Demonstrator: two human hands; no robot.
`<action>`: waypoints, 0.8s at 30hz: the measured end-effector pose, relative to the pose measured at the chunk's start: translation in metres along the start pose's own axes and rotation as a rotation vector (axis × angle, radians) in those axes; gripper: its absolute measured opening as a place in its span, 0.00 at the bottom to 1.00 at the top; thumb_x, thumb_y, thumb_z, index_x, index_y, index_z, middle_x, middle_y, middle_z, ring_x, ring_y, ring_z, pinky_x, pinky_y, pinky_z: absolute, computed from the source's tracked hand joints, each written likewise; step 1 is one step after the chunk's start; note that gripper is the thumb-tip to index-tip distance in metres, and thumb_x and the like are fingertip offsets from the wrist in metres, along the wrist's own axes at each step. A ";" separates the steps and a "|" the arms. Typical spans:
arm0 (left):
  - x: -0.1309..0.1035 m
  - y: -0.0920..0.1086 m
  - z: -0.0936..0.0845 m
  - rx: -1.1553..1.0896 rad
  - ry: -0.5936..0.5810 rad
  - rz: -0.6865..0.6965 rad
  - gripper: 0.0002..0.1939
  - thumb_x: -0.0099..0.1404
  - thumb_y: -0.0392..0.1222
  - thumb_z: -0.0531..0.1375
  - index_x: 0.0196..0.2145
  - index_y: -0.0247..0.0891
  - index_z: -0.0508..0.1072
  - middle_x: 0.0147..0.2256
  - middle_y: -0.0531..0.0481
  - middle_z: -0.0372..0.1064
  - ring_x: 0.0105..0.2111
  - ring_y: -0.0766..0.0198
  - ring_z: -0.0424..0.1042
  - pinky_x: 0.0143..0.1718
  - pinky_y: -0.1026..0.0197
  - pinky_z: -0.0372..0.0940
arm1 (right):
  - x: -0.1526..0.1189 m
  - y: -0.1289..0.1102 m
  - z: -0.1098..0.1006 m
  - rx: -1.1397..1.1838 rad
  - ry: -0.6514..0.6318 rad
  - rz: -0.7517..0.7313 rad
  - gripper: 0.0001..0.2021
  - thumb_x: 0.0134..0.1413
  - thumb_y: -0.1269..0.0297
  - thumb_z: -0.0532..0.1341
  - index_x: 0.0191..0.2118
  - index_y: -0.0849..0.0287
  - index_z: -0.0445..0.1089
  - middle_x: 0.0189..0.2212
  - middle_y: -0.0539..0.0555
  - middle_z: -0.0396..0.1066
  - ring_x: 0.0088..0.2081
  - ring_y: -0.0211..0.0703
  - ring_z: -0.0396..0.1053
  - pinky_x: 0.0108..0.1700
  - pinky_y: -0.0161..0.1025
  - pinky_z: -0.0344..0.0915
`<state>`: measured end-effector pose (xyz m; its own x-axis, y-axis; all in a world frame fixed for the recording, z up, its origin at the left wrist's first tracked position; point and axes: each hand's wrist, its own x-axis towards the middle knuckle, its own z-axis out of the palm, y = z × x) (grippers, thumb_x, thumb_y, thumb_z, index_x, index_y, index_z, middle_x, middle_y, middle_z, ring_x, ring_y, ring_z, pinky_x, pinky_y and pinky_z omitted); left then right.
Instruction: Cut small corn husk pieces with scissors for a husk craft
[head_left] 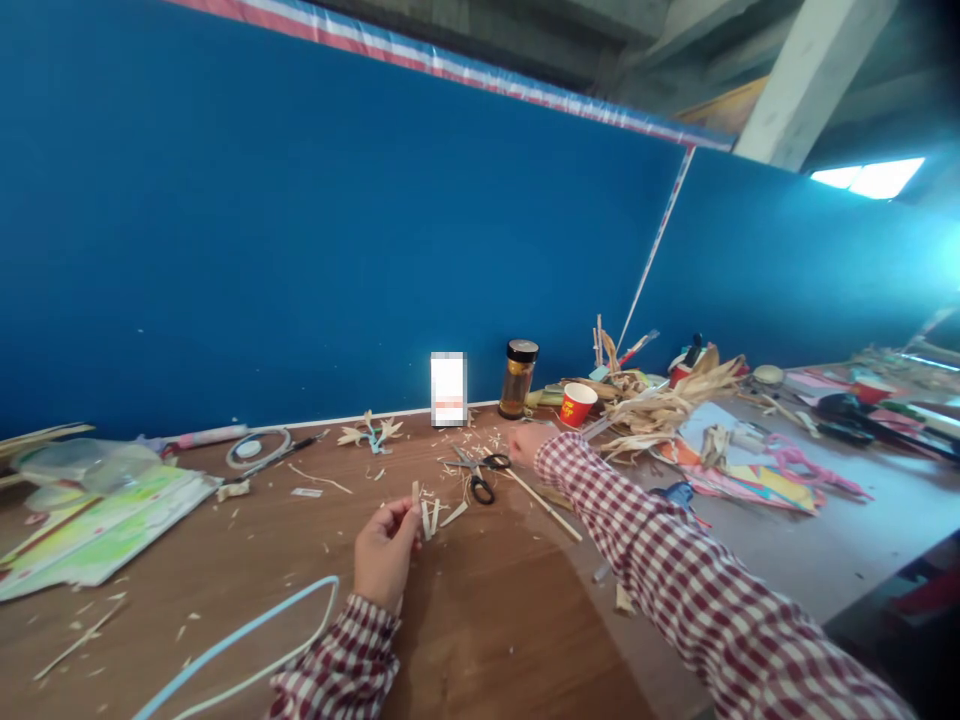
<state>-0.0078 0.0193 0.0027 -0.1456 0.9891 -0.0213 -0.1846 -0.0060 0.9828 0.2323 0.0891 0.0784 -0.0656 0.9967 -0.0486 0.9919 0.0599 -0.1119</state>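
Observation:
My left hand (386,555) is closed over the brown table, pinching a short pale strip of dried husk (416,492) upright between thumb and fingertips. Beside those fingers lie a few more cut strips (433,517). My right hand (531,443) is stretched farther forward, low over the table, its fingers curled. What they hold, if anything, is hidden. Black-handled scissors (478,474) lie with parted blades just left of my right hand, and small pale scraps are scattered round them. A thin stick (547,510) lies in front of my right wrist.
A dark-lidded bottle (517,380) and a red paper cup (578,405) stand behind my right hand. Dried husks (660,405) are heaped at the right. Left are a husk flower (371,432), a cable (259,450) and a painted sheet (127,520). A blue partition (337,220) closes the back.

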 end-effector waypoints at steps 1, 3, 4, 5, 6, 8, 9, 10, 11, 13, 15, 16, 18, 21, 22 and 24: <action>0.000 0.000 0.000 0.000 -0.007 -0.001 0.20 0.46 0.50 0.64 0.33 0.31 0.71 0.17 0.56 0.63 0.16 0.71 0.60 0.18 0.67 0.58 | -0.003 0.000 0.002 -0.014 -0.044 0.005 0.09 0.37 0.60 0.67 0.22 0.60 0.71 0.23 0.56 0.71 0.32 0.50 0.69 0.35 0.41 0.63; -0.001 0.001 0.001 -0.002 -0.007 -0.004 0.20 0.46 0.50 0.64 0.32 0.31 0.71 0.17 0.56 0.63 0.16 0.71 0.59 0.18 0.68 0.57 | -0.008 -0.001 0.007 -0.038 -0.109 0.017 0.12 0.29 0.61 0.71 0.18 0.60 0.69 0.20 0.55 0.69 0.31 0.51 0.69 0.34 0.42 0.64; -0.001 0.002 0.001 -0.007 -0.001 -0.006 0.20 0.45 0.50 0.64 0.32 0.31 0.72 0.17 0.56 0.63 0.16 0.71 0.59 0.18 0.67 0.57 | -0.010 -0.002 0.009 -0.048 -0.128 0.022 0.11 0.28 0.62 0.71 0.17 0.60 0.69 0.20 0.54 0.69 0.31 0.51 0.69 0.34 0.43 0.64; -0.001 0.002 0.001 -0.011 0.006 -0.007 0.21 0.45 0.51 0.65 0.32 0.32 0.72 0.17 0.56 0.63 0.16 0.71 0.59 0.18 0.67 0.57 | -0.012 -0.002 0.010 -0.058 -0.137 0.028 0.10 0.29 0.63 0.71 0.17 0.59 0.69 0.20 0.54 0.68 0.32 0.50 0.70 0.34 0.43 0.64; -0.001 0.002 0.001 -0.014 0.010 -0.009 0.21 0.44 0.51 0.65 0.32 0.32 0.72 0.17 0.56 0.64 0.16 0.71 0.60 0.18 0.67 0.57 | -0.014 -0.003 0.011 -0.067 -0.141 0.034 0.09 0.31 0.64 0.70 0.17 0.59 0.69 0.20 0.54 0.69 0.32 0.50 0.70 0.34 0.43 0.64; -0.002 0.003 0.001 -0.014 0.013 -0.011 0.22 0.43 0.51 0.65 0.31 0.32 0.72 0.17 0.55 0.64 0.16 0.70 0.60 0.18 0.66 0.58 | -0.017 -0.004 0.010 -0.082 -0.139 0.042 0.07 0.36 0.66 0.68 0.18 0.59 0.69 0.21 0.54 0.69 0.33 0.49 0.70 0.35 0.44 0.65; -0.002 0.003 0.001 -0.012 0.011 -0.011 0.22 0.42 0.51 0.65 0.31 0.32 0.72 0.18 0.55 0.65 0.16 0.70 0.60 0.18 0.66 0.58 | -0.017 -0.005 0.008 -0.086 -0.136 0.043 0.06 0.39 0.66 0.67 0.19 0.59 0.70 0.22 0.54 0.70 0.33 0.50 0.70 0.35 0.44 0.65; -0.002 0.003 0.002 -0.012 0.010 -0.011 0.22 0.42 0.51 0.65 0.31 0.32 0.72 0.18 0.54 0.65 0.17 0.70 0.61 0.18 0.66 0.58 | -0.017 -0.005 0.005 -0.090 -0.131 0.044 0.06 0.41 0.65 0.65 0.20 0.59 0.70 0.24 0.55 0.70 0.33 0.50 0.70 0.35 0.44 0.65; -0.002 0.004 0.002 -0.012 0.009 -0.010 0.22 0.42 0.51 0.65 0.31 0.32 0.72 0.18 0.54 0.65 0.17 0.70 0.61 0.18 0.66 0.58 | -0.016 -0.005 0.002 -0.093 -0.126 0.045 0.05 0.44 0.65 0.64 0.22 0.59 0.71 0.25 0.56 0.71 0.34 0.51 0.69 0.36 0.44 0.65; -0.003 0.005 0.002 -0.015 0.006 -0.013 0.21 0.42 0.51 0.65 0.30 0.32 0.72 0.18 0.54 0.65 0.16 0.70 0.61 0.18 0.67 0.58 | -0.013 -0.005 -0.006 -0.097 -0.122 0.051 0.05 0.49 0.65 0.61 0.29 0.59 0.71 0.32 0.57 0.71 0.38 0.50 0.69 0.39 0.44 0.65; -0.003 0.007 0.003 -0.015 0.002 -0.016 0.20 0.43 0.50 0.65 0.30 0.32 0.72 0.17 0.55 0.65 0.16 0.71 0.60 0.17 0.67 0.58 | -0.008 -0.004 -0.013 -0.096 -0.125 0.067 0.08 0.54 0.63 0.57 0.39 0.59 0.69 0.40 0.57 0.68 0.41 0.45 0.67 0.42 0.43 0.65; -0.003 0.007 0.003 -0.013 -0.002 -0.014 0.20 0.43 0.50 0.65 0.30 0.32 0.72 0.17 0.55 0.65 0.16 0.71 0.60 0.17 0.67 0.58 | -0.006 -0.003 -0.016 -0.091 -0.128 0.076 0.10 0.56 0.63 0.55 0.43 0.59 0.66 0.43 0.56 0.66 0.42 0.44 0.66 0.43 0.43 0.65; -0.003 0.007 0.002 -0.009 -0.016 -0.008 0.19 0.44 0.49 0.65 0.30 0.32 0.72 0.16 0.56 0.64 0.15 0.72 0.60 0.17 0.68 0.58 | -0.001 0.000 -0.023 -0.076 -0.125 0.091 0.13 0.58 0.63 0.54 0.48 0.60 0.62 0.46 0.56 0.63 0.42 0.42 0.65 0.42 0.45 0.65; -0.003 0.005 0.002 -0.010 -0.024 -0.002 0.19 0.45 0.49 0.64 0.31 0.31 0.71 0.17 0.55 0.64 0.16 0.72 0.60 0.17 0.68 0.58 | 0.002 0.006 -0.032 -0.037 -0.074 0.096 0.13 0.57 0.63 0.55 0.46 0.61 0.63 0.45 0.56 0.64 0.42 0.43 0.66 0.42 0.46 0.65; -0.003 0.005 0.002 -0.015 -0.020 -0.003 0.19 0.45 0.48 0.64 0.31 0.31 0.71 0.17 0.55 0.64 0.16 0.72 0.60 0.17 0.68 0.58 | 0.001 0.007 -0.035 -0.016 -0.046 0.091 0.11 0.56 0.64 0.56 0.44 0.62 0.65 0.43 0.57 0.66 0.42 0.44 0.66 0.42 0.45 0.64; -0.003 0.005 0.002 -0.027 -0.011 -0.006 0.19 0.45 0.48 0.65 0.31 0.31 0.71 0.18 0.54 0.65 0.16 0.72 0.60 0.17 0.68 0.58 | -0.001 0.010 -0.039 0.043 0.018 0.068 0.07 0.54 0.66 0.57 0.37 0.62 0.68 0.37 0.57 0.69 0.39 0.44 0.67 0.41 0.41 0.63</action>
<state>-0.0065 0.0169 0.0077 -0.1339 0.9907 -0.0251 -0.2113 -0.0038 0.9774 0.2463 0.0910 0.1161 0.0038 0.9992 -0.0400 0.9883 -0.0098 -0.1520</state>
